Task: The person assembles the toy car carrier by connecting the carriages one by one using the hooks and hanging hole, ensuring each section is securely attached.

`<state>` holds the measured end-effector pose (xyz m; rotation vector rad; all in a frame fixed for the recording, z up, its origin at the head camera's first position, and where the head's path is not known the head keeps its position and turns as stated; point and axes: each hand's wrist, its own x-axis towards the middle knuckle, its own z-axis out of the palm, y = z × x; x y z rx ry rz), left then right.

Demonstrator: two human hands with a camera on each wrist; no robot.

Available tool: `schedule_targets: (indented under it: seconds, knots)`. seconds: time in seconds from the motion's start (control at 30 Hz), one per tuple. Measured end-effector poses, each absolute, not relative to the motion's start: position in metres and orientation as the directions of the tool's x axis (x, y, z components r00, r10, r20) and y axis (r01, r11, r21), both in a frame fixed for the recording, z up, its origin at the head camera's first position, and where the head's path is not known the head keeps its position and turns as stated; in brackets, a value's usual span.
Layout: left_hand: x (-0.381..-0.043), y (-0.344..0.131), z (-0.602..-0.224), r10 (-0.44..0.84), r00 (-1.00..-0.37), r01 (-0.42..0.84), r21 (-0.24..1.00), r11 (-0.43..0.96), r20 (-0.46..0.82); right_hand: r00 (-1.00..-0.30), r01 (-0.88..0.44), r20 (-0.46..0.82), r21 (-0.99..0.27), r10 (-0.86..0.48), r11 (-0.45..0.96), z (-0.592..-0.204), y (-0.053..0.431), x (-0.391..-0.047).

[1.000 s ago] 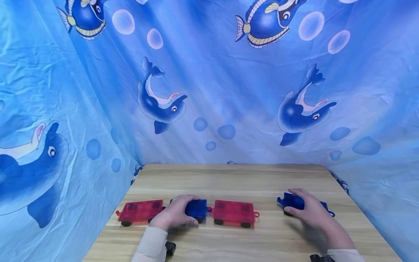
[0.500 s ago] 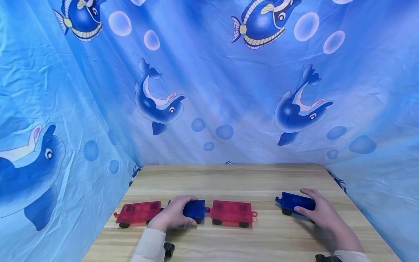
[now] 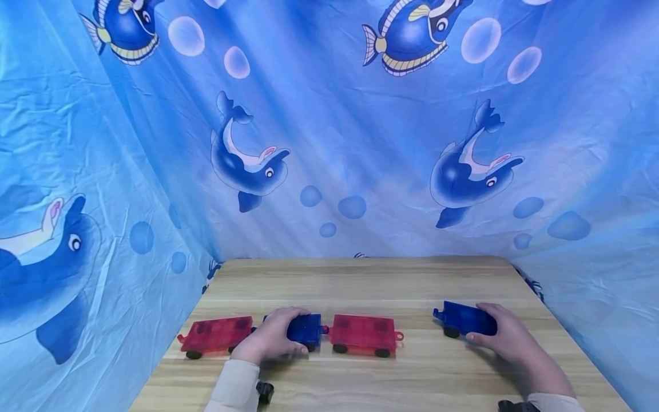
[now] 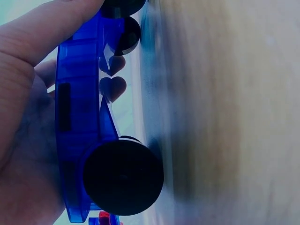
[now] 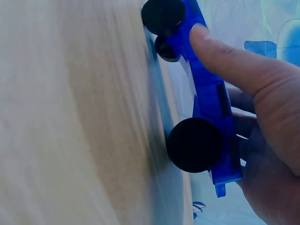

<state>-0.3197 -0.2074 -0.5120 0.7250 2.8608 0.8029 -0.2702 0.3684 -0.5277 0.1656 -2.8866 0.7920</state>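
My left hand [image 3: 275, 337] grips a blue toy train car [image 3: 305, 329] across its sides; the left wrist view shows its black wheel [image 4: 123, 177] and blue body. That car is the middle of a row, linked to a red car [image 3: 218, 335] on its left and another red car [image 3: 362, 332] on its right. Farther right, my right hand [image 3: 509, 337] holds a separate blue car [image 3: 465, 318] at its right end, thumb on the near side. This car's hook [image 3: 439, 315] points left, apart from the red car's loop [image 3: 399, 336].
The cars stand on a wood-grain table [image 3: 360, 280]. Blue cloth walls [image 3: 329, 143] printed with dolphins and fish rise behind the table and at both sides. A dark wrist camera strap [image 3: 265, 392] sits at the left cuff.
My right hand has slid rightward along the separate blue car, uncovering more of its left part. The left hand still holds the middle car; the whole view has shifted slightly.
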Motion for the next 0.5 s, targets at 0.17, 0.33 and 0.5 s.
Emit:
schedule_targets:
  seconds: [0.17,0.33,0.5]
  knots:
    - [-0.3207,-0.2075,-0.5125,0.465,-0.885,0.416,0.518,0.747,0.04,-0.986,-0.122,0.16,-0.489,-0.048,0.864,-0.5286,0.3674,-0.2718]
    - [-0.32,-0.2078,-0.5114,0.465,-0.885,0.418,0.515,0.748,0.043,-0.988,-0.113,0.15,-0.487,-0.044,0.866,-0.5276,0.366,-0.2725]
    - [-0.3187,-0.2026,-0.5045,0.463,-0.883,0.431,0.518,0.739,0.073,-0.989,-0.108,0.14,-0.47,-0.046,0.876,-0.5266,0.3652,-0.2727]
